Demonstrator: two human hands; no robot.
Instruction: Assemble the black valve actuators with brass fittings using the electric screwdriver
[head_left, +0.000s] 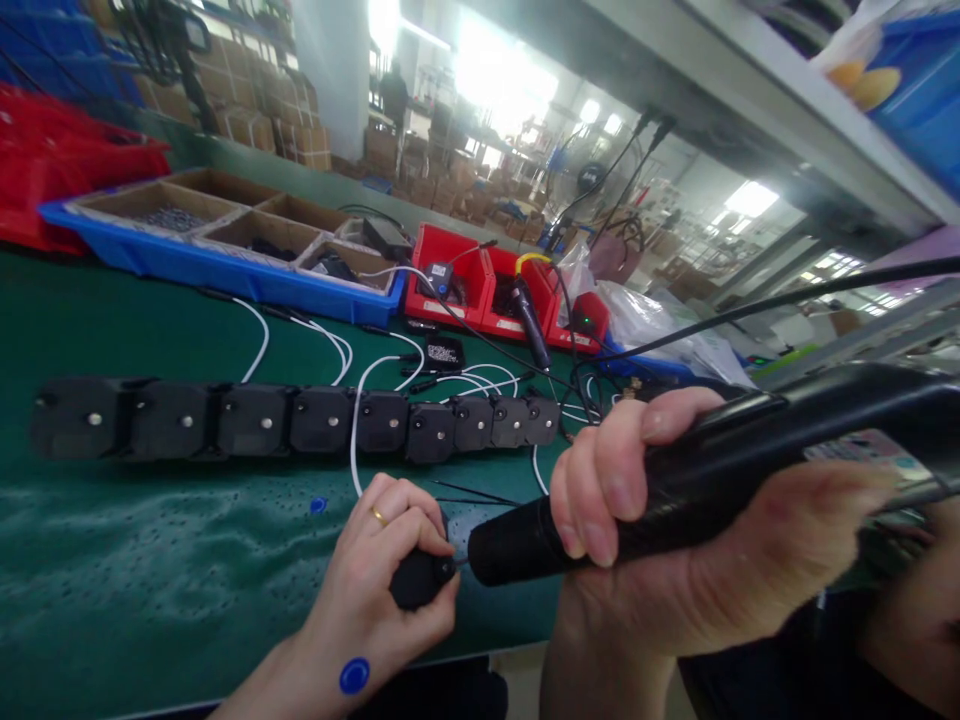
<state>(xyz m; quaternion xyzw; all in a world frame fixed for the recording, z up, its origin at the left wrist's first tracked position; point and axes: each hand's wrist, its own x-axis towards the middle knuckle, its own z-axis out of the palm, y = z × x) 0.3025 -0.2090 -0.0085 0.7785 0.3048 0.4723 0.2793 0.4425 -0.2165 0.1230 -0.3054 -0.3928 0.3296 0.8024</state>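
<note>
My right hand (675,530) is wrapped round a black electric screwdriver (705,480), held nearly level with its tip pointing left. My left hand (382,570) is closed on a small black plastic part (420,578) near the table's front edge, and the screwdriver's tip meets that part. A gold ring sits on one left finger and a blue dot marks the wrist. Behind the hands a row of several black square parts (300,420) with silver centre screws lies across the green mat (150,540).
White cables (352,430) trail from the row toward a long blue tray (225,265) of cardboard compartments. Red bins (480,285) and clear plastic bags stand at the back right. A red crate sits far left. A metal shelf rail runs overhead.
</note>
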